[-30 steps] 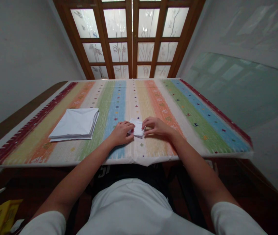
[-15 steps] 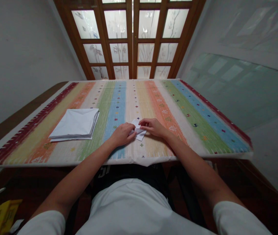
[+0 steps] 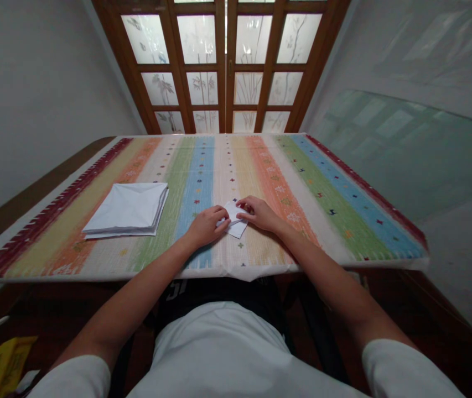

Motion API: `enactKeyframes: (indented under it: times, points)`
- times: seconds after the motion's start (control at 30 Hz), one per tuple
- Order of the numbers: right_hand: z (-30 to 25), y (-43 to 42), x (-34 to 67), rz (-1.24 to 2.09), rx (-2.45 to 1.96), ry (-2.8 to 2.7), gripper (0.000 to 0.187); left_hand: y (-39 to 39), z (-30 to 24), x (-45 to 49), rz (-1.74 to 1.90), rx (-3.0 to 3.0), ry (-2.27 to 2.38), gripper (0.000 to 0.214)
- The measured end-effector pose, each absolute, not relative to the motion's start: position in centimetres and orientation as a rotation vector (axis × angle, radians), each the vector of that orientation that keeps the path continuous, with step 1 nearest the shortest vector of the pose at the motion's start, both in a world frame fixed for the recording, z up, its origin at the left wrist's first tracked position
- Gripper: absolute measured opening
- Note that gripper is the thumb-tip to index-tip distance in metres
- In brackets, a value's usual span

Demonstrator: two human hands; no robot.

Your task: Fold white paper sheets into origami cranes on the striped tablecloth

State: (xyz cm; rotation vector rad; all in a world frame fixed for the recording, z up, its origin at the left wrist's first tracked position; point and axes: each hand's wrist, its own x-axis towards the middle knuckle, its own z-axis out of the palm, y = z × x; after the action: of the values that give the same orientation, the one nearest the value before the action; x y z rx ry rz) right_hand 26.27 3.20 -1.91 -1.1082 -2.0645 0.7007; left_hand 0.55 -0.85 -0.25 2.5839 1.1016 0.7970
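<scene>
A small folded piece of white paper (image 3: 237,229) lies near the table's front edge, between my two hands. My left hand (image 3: 209,224) pinches its left side, thumb and fingers closed on the paper. From the right, my right hand (image 3: 258,213) grips the opposite side with thumb and bent fingers. A flap of the paper stands slightly raised between the fingertips, and parts of it are hidden under them. To the left lies a stack of white paper sheets (image 3: 130,205), squared up, with creases on the top sheet.
A striped, patterned cloth (image 3: 186,171) covers the table, whose front edge runs just under my forearms. Beyond it stand wooden doors with glass panes (image 3: 196,41). A pale glass panel (image 3: 402,149) leans at the right wall. A yellow basket (image 3: 1,365) sits low at the left.
The upper flap of the small paper has lifted and spread between my fingertips, showing more white surface. Both hands have shifted very slightly; the stack has stayed put.
</scene>
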Motion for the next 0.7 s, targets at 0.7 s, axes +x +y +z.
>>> enactKeyframes:
  times: [0.7]
  points:
    - [-1.85, 3.21, 26.69, 0.696, -1.095, -2.086, 0.025, -0.61, -0.57, 0.51, 0.725, 2.578, 1.091, 0.012]
